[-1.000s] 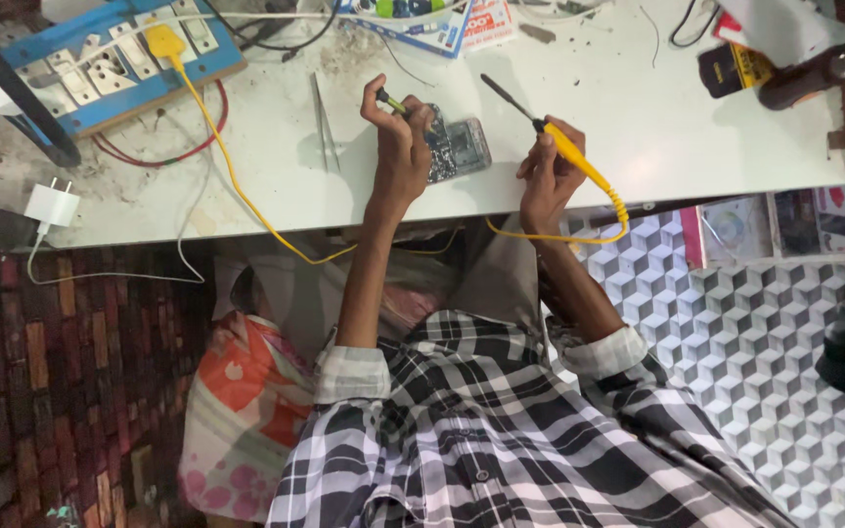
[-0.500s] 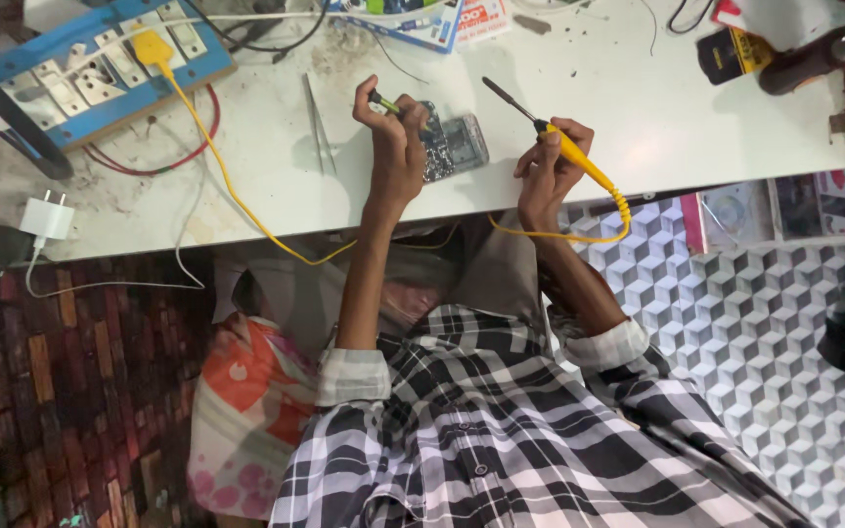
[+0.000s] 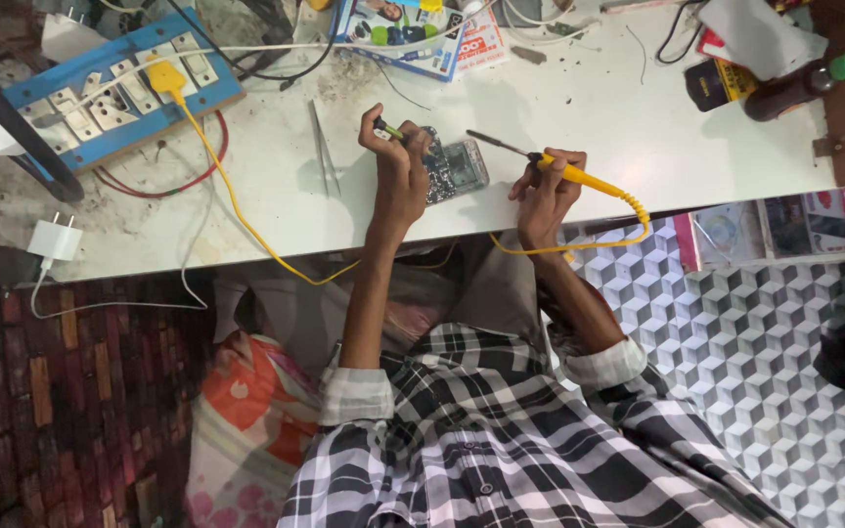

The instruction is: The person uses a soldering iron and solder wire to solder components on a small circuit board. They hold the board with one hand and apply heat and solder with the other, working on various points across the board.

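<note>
My left hand [image 3: 395, 168] pinches a small dark tool with a green tip [image 3: 384, 127] and rests over an opened phone with its circuit board bare [image 3: 454, 166] on the white worktop [image 3: 589, 108]. My right hand [image 3: 543, 191] grips a yellow-handled soldering iron [image 3: 584, 180]. Its metal tip [image 3: 476, 137] points left, just above the phone's upper right corner. A yellow cord [image 3: 628, 220] loops from the handle over the table edge.
At the back left lies a blue socket board [image 3: 110, 108] with a yellow plug [image 3: 162, 76] in it. Tweezers [image 3: 323, 147] lie left of my left hand. A white charger [image 3: 54, 240], a dark green-capped bottle [image 3: 802, 86] and printed packets [image 3: 413, 24] ring the worktop.
The soldering iron's tip has dropped lower and closer to the phone. My left hand stays on the phone. The view has shifted slightly.
</note>
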